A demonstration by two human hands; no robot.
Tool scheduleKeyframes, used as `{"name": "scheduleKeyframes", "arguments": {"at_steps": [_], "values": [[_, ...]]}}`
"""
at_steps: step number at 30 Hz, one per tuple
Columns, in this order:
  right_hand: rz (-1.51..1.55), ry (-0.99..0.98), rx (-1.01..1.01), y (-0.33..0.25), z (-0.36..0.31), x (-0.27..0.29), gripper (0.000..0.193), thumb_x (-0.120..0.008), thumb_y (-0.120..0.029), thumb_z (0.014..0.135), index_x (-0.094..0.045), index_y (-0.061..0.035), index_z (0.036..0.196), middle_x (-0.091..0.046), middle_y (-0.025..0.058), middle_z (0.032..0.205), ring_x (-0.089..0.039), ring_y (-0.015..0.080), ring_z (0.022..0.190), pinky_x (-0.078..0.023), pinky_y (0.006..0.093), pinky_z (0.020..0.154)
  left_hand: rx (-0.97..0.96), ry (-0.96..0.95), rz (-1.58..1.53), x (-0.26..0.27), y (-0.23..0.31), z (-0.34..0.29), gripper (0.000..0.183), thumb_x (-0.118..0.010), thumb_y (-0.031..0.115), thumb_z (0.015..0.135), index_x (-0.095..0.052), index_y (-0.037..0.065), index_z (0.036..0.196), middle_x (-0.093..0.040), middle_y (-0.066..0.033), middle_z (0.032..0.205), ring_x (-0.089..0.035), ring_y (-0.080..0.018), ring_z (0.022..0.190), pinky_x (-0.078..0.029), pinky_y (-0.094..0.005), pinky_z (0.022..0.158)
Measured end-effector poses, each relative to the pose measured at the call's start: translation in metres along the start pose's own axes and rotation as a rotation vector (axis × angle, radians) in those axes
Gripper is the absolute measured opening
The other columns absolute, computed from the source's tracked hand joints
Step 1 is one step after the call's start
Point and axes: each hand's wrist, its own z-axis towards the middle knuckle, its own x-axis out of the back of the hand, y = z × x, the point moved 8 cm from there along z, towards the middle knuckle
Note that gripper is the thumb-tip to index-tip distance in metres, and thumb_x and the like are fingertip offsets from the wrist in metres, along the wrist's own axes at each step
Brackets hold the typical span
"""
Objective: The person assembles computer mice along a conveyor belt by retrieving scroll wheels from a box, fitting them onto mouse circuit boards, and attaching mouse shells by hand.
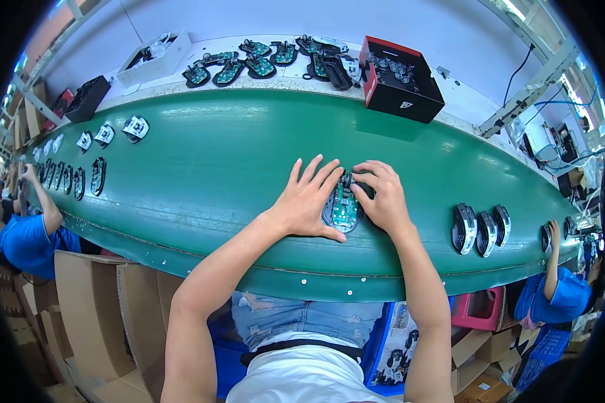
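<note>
On the green belt (249,141) in front of me lies an opened computer mouse base (344,207) with a green circuit board. My left hand (307,201) steadies it from the left, thumb at its near end and index finger near its front; the other fingers are spread. With thumb and fingertips, my right hand (385,196) pinches a small dark scroll wheel (347,180) at the front of the mouse base. The fingers partly hide that wheel, so how it sits on the board is unclear.
Beyond the belt, a shelf bears several mouse bases (227,71) and a black-and-red box (403,87) of small wheels. Closed mice (464,228) stand right; narrow dark parts (98,176) and white-and-black shells (136,127) lie left. Co-workers in blue (30,245) sit on both sides.
</note>
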Motion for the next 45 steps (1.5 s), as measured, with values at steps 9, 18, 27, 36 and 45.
{"name": "scheduleKeyframes", "arguments": {"at_steps": [9,18,27,36,45], "values": [[-0.072,-0.076,0.03,-0.016,0.001,0.003,0.042,-0.071,-0.014,0.082,-0.064,-0.0053,0.123,-0.062,0.0158,0.129,-0.056,0.036,0.121,-0.044,0.0436,0.104,0.043,0.104,0.031,0.006,0.007,-0.001,0.132,-0.073,0.083,0.054,-0.034,-0.001,0.148,-0.035,-0.0215,0.153,-0.024,-0.0463,0.144,-0.015,-0.0674,0.115],[0.062,0.295,-0.198,0.046,0.001,0.042,0.031,-0.066,-0.013,0.086,-0.066,-0.0018,0.115,-0.064,0.0192,0.122,-0.06,0.0354,0.116,-0.045,0.043,0.102,-0.355,0.437,-0.367,0.098,0.074,-0.02,0.032,-0.068,0.016,0.084,-0.066,0.005,0.114,-0.065,-0.0133,0.116,-0.061,-0.0353,0.113,-0.047,-0.0475,0.099],[0.187,0.372,-0.383,0.111,-0.018,0.037,0.019,-0.062,-0.015,0.096,-0.07,-0.0011,0.106,-0.072,0.0088,0.093,-0.066,0.0138,0.083,-0.052,0.0287,0.077,-0.949,0.543,-0.083,0.237,0.204,-0.106,0.013,-0.061,-0.001,0.081,-0.067,-0.009,0.089,-0.066,-0.0194,0.088,-0.065,-0.0285,0.076,-0.057,-0.0384,0.074],[0.264,0.365,-0.423,0.143,-0.022,0.044,0.021,-0.059,-0.017,0.099,-0.069,-0.0003,0.108,-0.069,0.0038,0.092,-0.062,0.0103,0.086,-0.049,0.0268,0.077,-0.51,0.723,-0.051,0.188,0.101,-0.002,0.032,-0.069,0.015,0.071,-0.069,0.006,0.101,-0.067,-0.0121,0.094,-0.065,-0.0305,0.09,-0.052,-0.043,0.079],[0.222,0.137,0.254,-0.116,-0.011,0.021,0.025,-0.065,-0.003,0.077,-0.067,-0.0021,0.102,-0.068,0.0157,0.101,-0.065,0.0329,0.097,-0.05,0.0433,0.089,1.126,0.35,0.487,0.157,-0.338,-0.116,0.094,-0.053,0.072,0.086,-0.022,0.022,0.159,-0.017,-0.0165,0.164,-0.005,-0.0481,0.15,-0.011,-0.0735,0.112]]}}
